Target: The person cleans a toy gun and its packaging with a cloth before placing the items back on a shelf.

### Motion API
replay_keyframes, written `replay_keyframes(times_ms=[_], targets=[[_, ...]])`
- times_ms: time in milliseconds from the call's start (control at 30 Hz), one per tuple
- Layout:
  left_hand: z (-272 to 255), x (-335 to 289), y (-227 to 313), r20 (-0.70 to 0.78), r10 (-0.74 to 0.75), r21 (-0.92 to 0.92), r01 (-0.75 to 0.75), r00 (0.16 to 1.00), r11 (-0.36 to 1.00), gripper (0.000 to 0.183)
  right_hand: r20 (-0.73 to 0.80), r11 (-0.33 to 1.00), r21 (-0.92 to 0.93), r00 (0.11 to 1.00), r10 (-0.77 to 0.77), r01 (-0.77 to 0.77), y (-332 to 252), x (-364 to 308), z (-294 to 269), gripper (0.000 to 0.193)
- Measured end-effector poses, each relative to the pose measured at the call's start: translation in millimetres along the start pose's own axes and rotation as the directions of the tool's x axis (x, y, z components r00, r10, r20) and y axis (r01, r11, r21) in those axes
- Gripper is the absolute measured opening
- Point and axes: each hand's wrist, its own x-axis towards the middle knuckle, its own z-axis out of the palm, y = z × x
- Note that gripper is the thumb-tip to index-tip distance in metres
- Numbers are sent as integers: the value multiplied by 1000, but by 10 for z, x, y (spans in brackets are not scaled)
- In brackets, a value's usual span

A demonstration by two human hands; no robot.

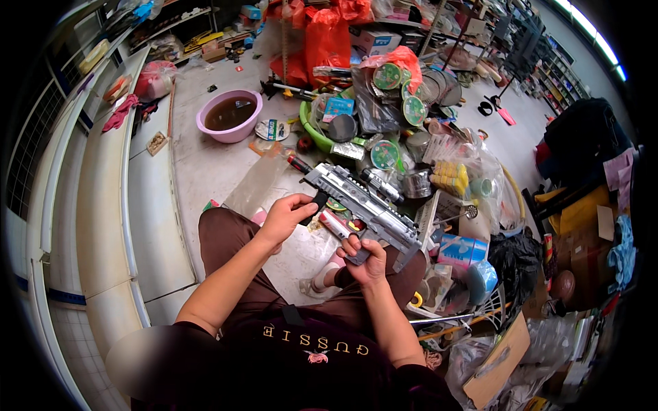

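Observation:
Across my lap lies a silver-grey toy gun (pixel 363 207) with a black front grip and a red-tipped muzzle pointing to the far left. My left hand (pixel 282 220) pinches the black front grip with thumb and fingers. Wrapped round the rear handle, my right hand (pixel 367 262) holds the other end of the gun. A dark scope-like tube (pixel 382 185) lies along the gun's far side; whether it is attached I cannot tell. Under the gun a red and white item (pixel 336 225) is partly hidden.
A pink basin (pixel 255 115) of dark water stands at the far left, beside a green basin (pixel 306 123). Round green-labelled packs (pixel 384 155), bags and housewares are heaped ahead and to the right. White shelving (pixel 113 171) runs along the left; a black bag (pixel 517 257) sits right.

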Motion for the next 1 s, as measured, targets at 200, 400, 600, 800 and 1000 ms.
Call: replay_keyframes(times_ms=[200, 400, 600, 800, 1000], targets=[[-43, 57, -111, -14, 12, 52, -12, 1000, 999, 19, 1, 998, 56, 999, 33, -33, 29, 5, -20, 12], [-128, 65, -202, -71, -3, 55, 7, 997, 998, 20, 16, 997, 73, 1000, 27, -28, 78, 56, -14, 14], [-220, 100, -314, -40, -53, 28, 54, 998, 998, 20, -48, 998, 50, 998, 42, -39, 76, 56, 46, 12], [-215, 91, -304, -64, -59, 2, 59, 996, 998, 20, -8, 995, 77, 998, 57, -56, 89, 70, 32, 28], [-204, 62, -258, -70, -72, -33, 70, 995, 997, 16, -43, 992, 105, 996, 81, -76, 83, 71, 77, 19]])
